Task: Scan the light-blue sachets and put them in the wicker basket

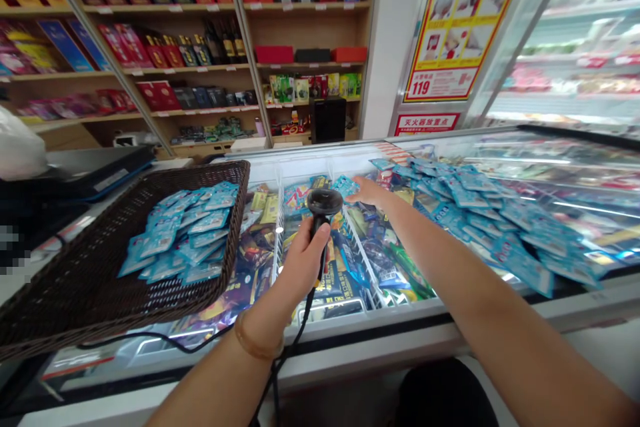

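Note:
My left hand (304,259) is closed around the handle of a black barcode scanner (325,201), held over the chest freezer with its head pointing away from me. A cable hangs down from the handle. My right hand (369,192) reaches out beyond the scanner, its fingers closed on a small blue packet (344,185). To the right, a large heap of similar blue packets (470,197) lies spread on the freezer's glass top. On the left, a dark brown wicker basket (100,293) holds another pile of blue packets (187,233).
Under the glass, wire dividers (361,253) separate packaged frozen goods in the chest freezer (425,320). Wooden shelves (310,5) with boxes and bottles stand behind. A red and yellow poster (465,20) hangs beside a refrigerated display (585,53). A black cable (170,340) crosses the front left.

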### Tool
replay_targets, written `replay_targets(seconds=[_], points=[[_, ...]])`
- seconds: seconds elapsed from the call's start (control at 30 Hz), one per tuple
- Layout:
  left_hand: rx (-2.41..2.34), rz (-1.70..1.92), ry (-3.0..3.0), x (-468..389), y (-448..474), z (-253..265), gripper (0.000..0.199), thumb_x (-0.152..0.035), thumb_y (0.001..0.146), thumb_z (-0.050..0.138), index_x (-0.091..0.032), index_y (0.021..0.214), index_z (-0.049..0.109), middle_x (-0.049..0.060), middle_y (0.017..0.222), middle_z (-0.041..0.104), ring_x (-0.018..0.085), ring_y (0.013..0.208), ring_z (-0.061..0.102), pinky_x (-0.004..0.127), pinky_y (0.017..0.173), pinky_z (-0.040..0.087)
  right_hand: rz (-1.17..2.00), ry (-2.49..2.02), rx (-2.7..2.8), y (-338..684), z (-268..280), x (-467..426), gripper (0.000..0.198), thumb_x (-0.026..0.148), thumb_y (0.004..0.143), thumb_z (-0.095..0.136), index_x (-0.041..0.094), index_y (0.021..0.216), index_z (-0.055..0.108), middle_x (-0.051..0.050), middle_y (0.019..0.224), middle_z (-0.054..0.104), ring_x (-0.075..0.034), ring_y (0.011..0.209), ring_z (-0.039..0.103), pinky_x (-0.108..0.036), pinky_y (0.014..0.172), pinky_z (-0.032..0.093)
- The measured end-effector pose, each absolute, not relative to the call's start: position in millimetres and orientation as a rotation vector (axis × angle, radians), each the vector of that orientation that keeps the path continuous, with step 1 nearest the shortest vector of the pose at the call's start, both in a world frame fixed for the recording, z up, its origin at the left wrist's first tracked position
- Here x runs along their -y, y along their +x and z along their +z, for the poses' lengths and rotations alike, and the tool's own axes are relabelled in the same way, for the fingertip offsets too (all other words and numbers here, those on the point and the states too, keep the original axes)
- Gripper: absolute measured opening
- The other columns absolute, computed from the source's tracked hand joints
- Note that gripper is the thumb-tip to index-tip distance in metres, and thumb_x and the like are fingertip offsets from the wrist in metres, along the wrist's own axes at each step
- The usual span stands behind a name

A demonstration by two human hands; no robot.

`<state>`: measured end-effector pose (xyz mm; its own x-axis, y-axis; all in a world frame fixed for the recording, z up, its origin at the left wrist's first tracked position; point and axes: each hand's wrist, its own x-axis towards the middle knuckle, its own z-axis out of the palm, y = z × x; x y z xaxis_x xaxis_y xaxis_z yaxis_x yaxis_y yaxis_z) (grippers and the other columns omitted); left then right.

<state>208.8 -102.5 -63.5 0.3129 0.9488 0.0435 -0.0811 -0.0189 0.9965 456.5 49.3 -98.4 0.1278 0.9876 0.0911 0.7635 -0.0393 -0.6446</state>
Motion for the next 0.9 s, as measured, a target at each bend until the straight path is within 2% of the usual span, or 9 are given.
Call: replay_targets(seconds=[0.13,0.3,0.43,0.57,0.67,0.9], points=[[-0.839,1.017,1.312,105.1,211.1,-64.9,0.043,-0.057,0.08,0.063,-0.02,0.097,0.051,-0.006,0.064,0.052,0.008,0.042,0.045,0.021,0.039,0.036,0.772,-1.532,1.301,439.0,-99.3,-55.9,0.02,0.029,0.079,0.07,0.021,0.095,0.06,-0.003,0.094,0.072,-0.021,0.09,0.067,-0.035,0.086,0.052],[-0.827,0.976,1.319,110.2,215.0,-67.5,0.046,-0.059,0.082,0.062,-0.02,0.103,0.05,-0.008,0.058,0.049,0.008,0.042,0.043,0.021,0.04,0.035,1.147,-0.909,0.951,422.7,-99.8,-58.6,0.022,0.029,0.078,0.069,0.024,0.097,0.059,-0.001,0.091,0.073,-0.02,0.091,0.069,-0.036,0.085,0.055],[-0.815,0.943,1.328,113.1,215.6,-69.7,0.051,-0.06,0.083,0.06,-0.02,0.112,0.05,-0.008,0.056,0.048,0.009,0.043,0.043,0.021,0.041,0.035,1.326,-0.777,0.876,420.2,-94.4,-53.5,0.019,0.025,0.076,0.071,0.021,0.092,0.064,-0.005,0.084,0.075,-0.025,0.094,0.071,-0.04,0.086,0.057],[-0.794,0.936,1.346,114.2,213.5,-72.1,0.046,-0.059,0.087,0.057,-0.019,0.109,0.051,-0.007,0.057,0.049,0.008,0.043,0.043,0.021,0.042,0.036,1.378,-0.729,0.839,416.4,-92.2,-51.9,0.014,0.028,0.08,0.07,0.021,0.091,0.065,-0.004,0.082,0.076,-0.024,0.094,0.072,-0.04,0.085,0.058],[-0.793,0.931,1.358,114.9,212.9,-73.7,0.046,-0.057,0.09,0.055,-0.019,0.115,0.052,-0.006,0.059,0.05,0.008,0.044,0.045,0.021,0.044,0.035,1.344,-0.73,0.841,413.7,-94.3,-55.5,0.015,0.034,0.082,0.071,0.022,0.087,0.065,-0.003,0.076,0.074,-0.024,0.089,0.072,-0.038,0.081,0.058],[-0.795,0.935,1.348,114.1,214.1,-76.2,0.052,-0.059,0.088,0.057,-0.019,0.122,0.051,-0.007,0.059,0.05,0.009,0.045,0.045,0.021,0.044,0.037,1.223,-0.803,0.694,419.8,-101.0,-63.3,0.013,0.022,0.08,0.073,0.02,0.077,0.06,0.004,0.058,0.062,-0.015,0.057,0.063,-0.031,0.067,0.057]])
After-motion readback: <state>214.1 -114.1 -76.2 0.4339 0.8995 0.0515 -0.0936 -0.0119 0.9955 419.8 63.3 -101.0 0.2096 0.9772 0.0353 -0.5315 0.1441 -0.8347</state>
